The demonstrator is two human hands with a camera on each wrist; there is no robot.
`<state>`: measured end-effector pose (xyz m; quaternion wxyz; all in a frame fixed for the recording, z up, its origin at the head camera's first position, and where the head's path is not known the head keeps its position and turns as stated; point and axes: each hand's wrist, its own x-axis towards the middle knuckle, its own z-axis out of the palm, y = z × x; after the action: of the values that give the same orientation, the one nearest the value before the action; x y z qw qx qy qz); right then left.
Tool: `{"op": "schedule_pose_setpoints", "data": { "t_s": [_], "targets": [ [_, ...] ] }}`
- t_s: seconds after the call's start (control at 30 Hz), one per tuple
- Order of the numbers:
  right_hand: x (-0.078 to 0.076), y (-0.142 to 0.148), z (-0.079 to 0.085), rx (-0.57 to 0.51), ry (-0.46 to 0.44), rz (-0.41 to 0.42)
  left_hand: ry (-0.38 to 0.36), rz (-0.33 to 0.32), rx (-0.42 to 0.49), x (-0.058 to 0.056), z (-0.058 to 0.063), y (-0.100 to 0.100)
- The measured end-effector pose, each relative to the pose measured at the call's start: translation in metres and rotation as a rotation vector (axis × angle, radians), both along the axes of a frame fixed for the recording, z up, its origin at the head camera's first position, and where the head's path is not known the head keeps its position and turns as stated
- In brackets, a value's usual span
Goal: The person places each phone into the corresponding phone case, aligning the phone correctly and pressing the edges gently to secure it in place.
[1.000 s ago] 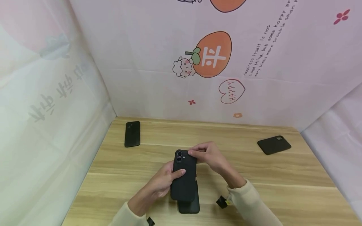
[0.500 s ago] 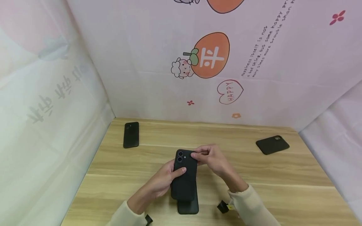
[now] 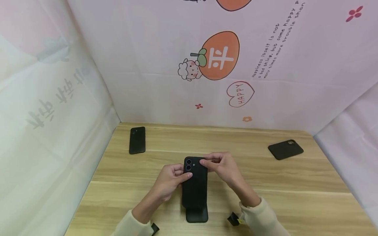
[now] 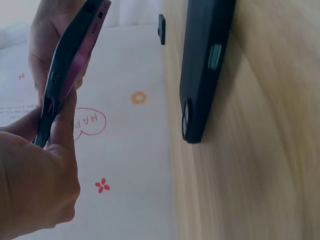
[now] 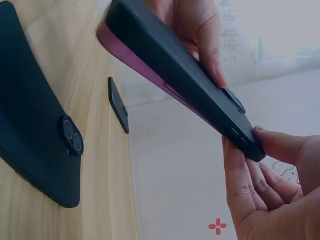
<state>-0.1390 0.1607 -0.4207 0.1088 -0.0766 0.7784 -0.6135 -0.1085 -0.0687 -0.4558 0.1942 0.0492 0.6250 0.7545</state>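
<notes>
Both hands hold a black phone case (image 3: pixel 195 191) with a pink phone (image 5: pixel 130 57) in it, camera end away from the person. The left hand (image 3: pixel 169 181) grips the left edge, thumb on the back just below the lenses. At the top right corner, the right hand (image 3: pixel 224 167) pinches the case between thumb and fingers. Both wrist views show a pink strip along the open side, wider at the near end and narrowing toward the camera end. Beneath lies another black-cased phone (image 3: pixel 197 216) on the table, mostly hidden in the head view; its twin lenses show in the right wrist view.
A black phone (image 3: pixel 137 141) lies at the table's back left, and a black phone case (image 3: pixel 285 149) at the back right. Printed white cloth (image 3: pixel 159 98) hangs behind the wooden table (image 3: pixel 251 183). Small black pieces (image 3: pixel 233 219) hang at the sleeves.
The left hand has shifted up the case's edge, its fingertips now showing beside the lenses. The held phone has turned slightly straighter and moved a little right. The right hand keeps its corner.
</notes>
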Motion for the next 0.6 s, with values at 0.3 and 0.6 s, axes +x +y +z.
{"op": "schedule_pose_setpoints", "data": {
  "t_s": [0.3,0.6],
  "targets": [
    [0.008,0.000,-0.010,-0.051,-0.026,-0.003,-0.008,0.136,-0.013,-0.001,0.002,0.001],
    [0.020,-0.005,-0.025,0.015,0.018,0.064,-0.028,0.277,0.038,-0.006,0.004,0.001]
  ]
}}
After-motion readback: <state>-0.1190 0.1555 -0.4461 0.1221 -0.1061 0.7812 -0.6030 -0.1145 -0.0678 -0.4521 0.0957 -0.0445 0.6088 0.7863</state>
